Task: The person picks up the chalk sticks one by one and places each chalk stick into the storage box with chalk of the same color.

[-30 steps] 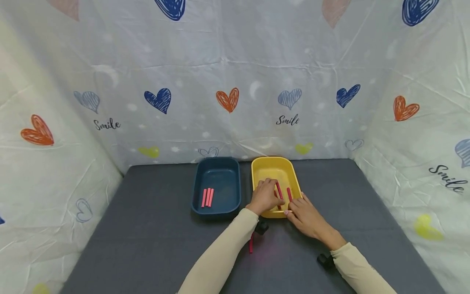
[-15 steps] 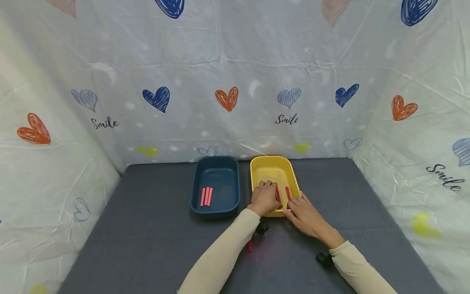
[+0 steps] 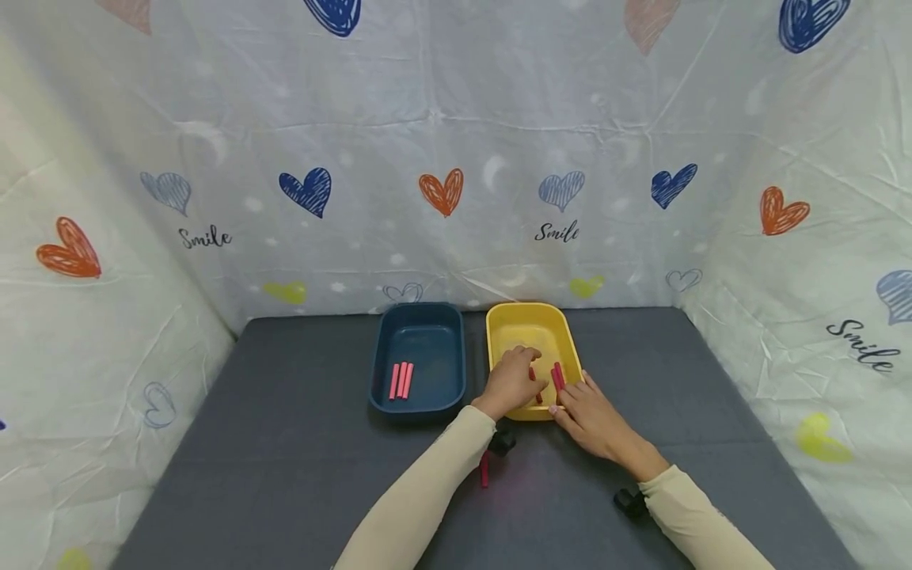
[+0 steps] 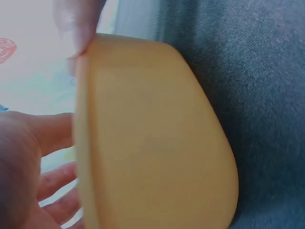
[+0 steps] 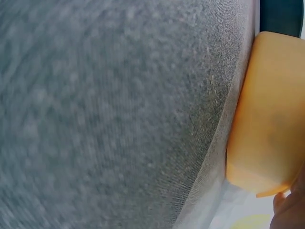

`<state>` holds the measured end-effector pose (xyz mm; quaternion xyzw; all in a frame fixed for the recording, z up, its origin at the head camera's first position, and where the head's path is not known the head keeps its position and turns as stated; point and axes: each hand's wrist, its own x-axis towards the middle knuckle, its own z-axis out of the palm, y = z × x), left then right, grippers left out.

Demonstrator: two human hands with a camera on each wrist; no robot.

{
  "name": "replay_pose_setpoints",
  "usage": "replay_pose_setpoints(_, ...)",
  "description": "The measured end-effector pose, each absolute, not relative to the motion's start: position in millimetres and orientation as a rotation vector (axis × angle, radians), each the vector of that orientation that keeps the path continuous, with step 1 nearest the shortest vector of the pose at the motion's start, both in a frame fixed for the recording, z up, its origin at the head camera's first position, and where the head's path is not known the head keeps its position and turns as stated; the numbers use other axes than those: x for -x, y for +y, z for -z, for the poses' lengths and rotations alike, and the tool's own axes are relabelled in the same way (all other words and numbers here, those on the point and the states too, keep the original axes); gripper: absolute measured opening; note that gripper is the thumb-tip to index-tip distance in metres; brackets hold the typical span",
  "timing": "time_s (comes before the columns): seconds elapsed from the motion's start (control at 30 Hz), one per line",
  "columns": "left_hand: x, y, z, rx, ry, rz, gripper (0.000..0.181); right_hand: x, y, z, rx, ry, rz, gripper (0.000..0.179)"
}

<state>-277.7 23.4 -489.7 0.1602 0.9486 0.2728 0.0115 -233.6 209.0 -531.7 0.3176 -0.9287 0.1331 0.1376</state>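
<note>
In the head view my left hand (image 3: 511, 384) hangs over the yellow tray (image 3: 530, 311), thumb and forefinger parted. A short red stick (image 3: 537, 393) lies in the tray beside that thumb, partly hidden by the hand. Two more red sticks (image 3: 558, 374) lie side by side at the tray's right, their near ends hidden by my right fingers. My right hand (image 3: 591, 418) holds the tray's near right corner, thumb at the front rim and fingers over the edge. In the left wrist view the left hand (image 4: 24, 162) shows spread fingers above the tray wall (image 4: 157, 133).
A dark blue tray (image 3: 419, 412) stands left of the yellow one, with three pink sticks (image 3: 402, 381) side by side in it. Another red stick (image 3: 484, 470) lies on the grey cloth-covered table (image 3: 299, 475) near the left wrist. A patterned curtain (image 3: 385, 103) closes off the back and sides.
My left hand has set a red stick alongside the one at the tray's right, then let go and drawn back slightly left. The right hand has stayed at its corner.
</note>
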Motion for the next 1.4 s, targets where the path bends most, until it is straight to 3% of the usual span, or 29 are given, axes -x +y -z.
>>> replay_pose_setpoints(0.27,264.3,2.9,483.5,-0.573,2.942,-1.060,0.046,233.5,209.1,531.2,-0.932,-2.672,-0.378,0.019)
replay_pose_setpoints(1.4,193.5,-39.5,452.4,-0.784,2.998,-1.186,0.050,232.5,209.1,529.3,-0.922,-2.691,-0.409,0.019)
